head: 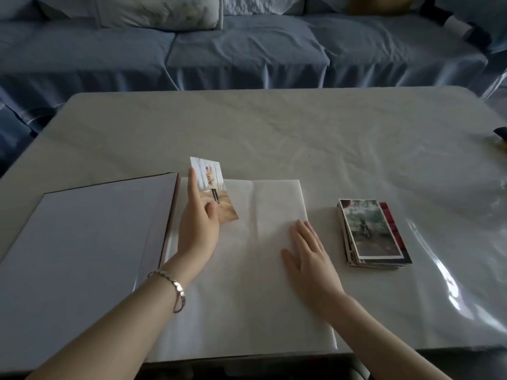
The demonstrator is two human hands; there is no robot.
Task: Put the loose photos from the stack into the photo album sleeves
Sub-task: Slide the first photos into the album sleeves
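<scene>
An open photo album (255,270) lies flat at the table's near edge, its white cover (82,242) folded out to the left and a blank white page on the right. My left hand (197,226) holds one loose photo (212,187) of a standing figure, thumb on its front, above the page's upper left part. My right hand (307,253) rests flat with straight fingers on the page's right side. The stack of loose photos (373,234) sits on the table just right of the album.
The table (301,133) is covered with a pale cloth under a clear plastic sheet. A blue-covered sofa (247,50) with a cushion stands behind it. A dark object (500,134) pokes in at the table's right edge.
</scene>
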